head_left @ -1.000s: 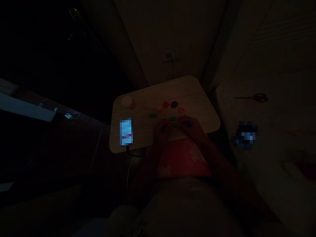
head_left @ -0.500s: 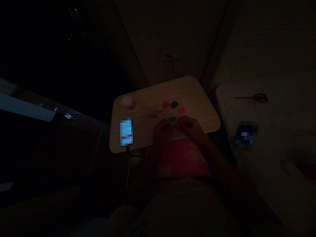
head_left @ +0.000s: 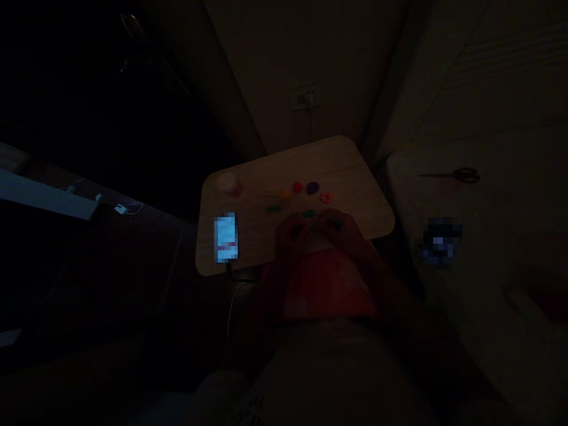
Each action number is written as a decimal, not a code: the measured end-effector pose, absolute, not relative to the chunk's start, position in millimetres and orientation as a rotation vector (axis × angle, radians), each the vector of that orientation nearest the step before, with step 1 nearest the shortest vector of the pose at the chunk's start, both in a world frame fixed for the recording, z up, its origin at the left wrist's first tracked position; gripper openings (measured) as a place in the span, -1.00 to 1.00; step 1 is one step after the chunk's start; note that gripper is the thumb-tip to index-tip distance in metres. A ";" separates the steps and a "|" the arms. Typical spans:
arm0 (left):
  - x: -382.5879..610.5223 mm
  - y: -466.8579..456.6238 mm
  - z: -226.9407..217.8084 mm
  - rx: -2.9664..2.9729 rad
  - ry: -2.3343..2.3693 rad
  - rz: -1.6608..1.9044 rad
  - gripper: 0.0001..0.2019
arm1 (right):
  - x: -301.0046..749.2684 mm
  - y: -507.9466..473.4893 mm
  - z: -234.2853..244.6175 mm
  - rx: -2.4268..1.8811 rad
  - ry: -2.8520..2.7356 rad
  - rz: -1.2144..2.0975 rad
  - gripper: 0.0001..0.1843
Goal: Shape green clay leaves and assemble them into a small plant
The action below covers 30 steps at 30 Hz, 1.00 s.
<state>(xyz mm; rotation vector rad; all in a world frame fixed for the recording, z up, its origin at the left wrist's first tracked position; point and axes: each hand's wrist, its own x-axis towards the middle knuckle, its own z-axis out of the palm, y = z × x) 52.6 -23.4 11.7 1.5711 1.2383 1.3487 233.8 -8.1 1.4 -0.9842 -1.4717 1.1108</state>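
Observation:
The room is very dark. My left hand (head_left: pixel 293 232) and my right hand (head_left: pixel 339 229) meet at the near edge of a small wooden table (head_left: pixel 355 171), fingers curled together around a small green lump of clay (head_left: pixel 314 226). Just beyond them lie a green piece (head_left: pixel 309 213), another green piece (head_left: pixel 274 208), an orange ball (head_left: pixel 286 193), a red ball (head_left: pixel 297 187), a purple ball (head_left: pixel 313 187) and a pink flower shape (head_left: pixel 326 197).
A lit phone (head_left: pixel 226 238) lies at the table's near left with a cable hanging below. A small tub (head_left: pixel 228 184) stands at the far left corner. Scissors (head_left: pixel 461 174) and a dark object (head_left: pixel 439 242) rest on the bed at right. A wall socket (head_left: pixel 306 99) is behind.
My hands stay pressed together at the table edge with only slight finger shifts. The view has drifted a little and grown darker.

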 end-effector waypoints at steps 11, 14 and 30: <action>50.7 -22.4 9.4 1.516 1.244 1.361 -0.75 | 233.2 -8.2 -1.1 -1.008 -1.441 1.123 -0.87; 50.9 -22.5 10.0 1.540 1.233 1.363 -0.75 | 232.8 -8.6 -1.3 -1.006 -1.429 1.125 -0.88; 48.3 -23.3 8.6 1.473 1.253 1.301 -0.69 | 232.9 -9.2 -0.6 -1.005 -1.407 1.131 -0.88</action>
